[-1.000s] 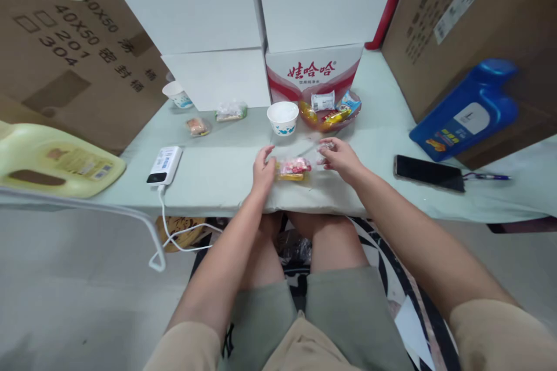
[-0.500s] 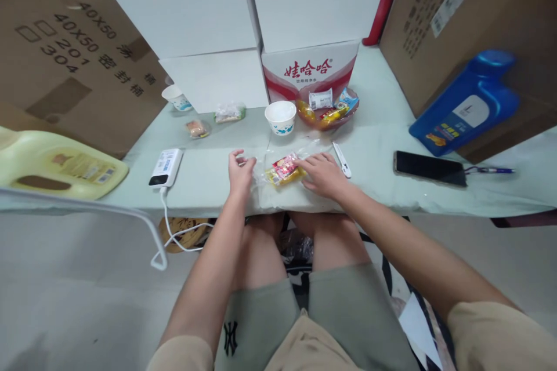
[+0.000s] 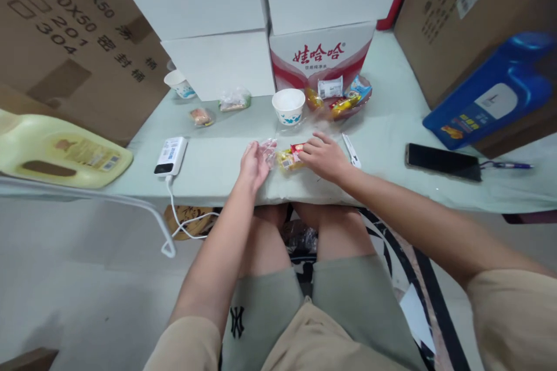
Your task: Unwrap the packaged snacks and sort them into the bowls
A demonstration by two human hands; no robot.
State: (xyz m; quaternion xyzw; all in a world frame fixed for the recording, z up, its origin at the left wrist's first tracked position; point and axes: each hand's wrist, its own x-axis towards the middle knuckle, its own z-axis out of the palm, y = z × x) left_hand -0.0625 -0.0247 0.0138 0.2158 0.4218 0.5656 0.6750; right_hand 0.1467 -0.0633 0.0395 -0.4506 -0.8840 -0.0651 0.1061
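Observation:
Clear plastic film (image 3: 270, 153) lies across the fingers of my left hand (image 3: 255, 166), which is turned palm inward and curled around it. To its right, a small yellow and red snack packet (image 3: 288, 160) rests on the table. My right hand (image 3: 324, 157) has its fingers closed over the red end of that packet; the fingertips are partly hidden. Just right of this hand lies a white utility knife (image 3: 351, 151). Behind the hands stands a white paper bowl (image 3: 289, 108) with a blue pattern, next to a clear reddish bowl (image 3: 364, 105) of wrapped snacks.
Two wrapped snacks, one pinkish (image 3: 201, 116) and one pale (image 3: 235, 99), lie back left near another paper bowl (image 3: 179, 84). A power bank (image 3: 170, 156) with a cable and a yellow jug (image 3: 65, 151) are left. A phone (image 3: 444, 161) and blue bottle (image 3: 487, 93) are right. Boxes (image 3: 322, 58) stand behind.
My left hand has turned its palm inward and now has the clear film across its fingers. The packet has shifted slightly under my right hand. The whole view has moved a little.

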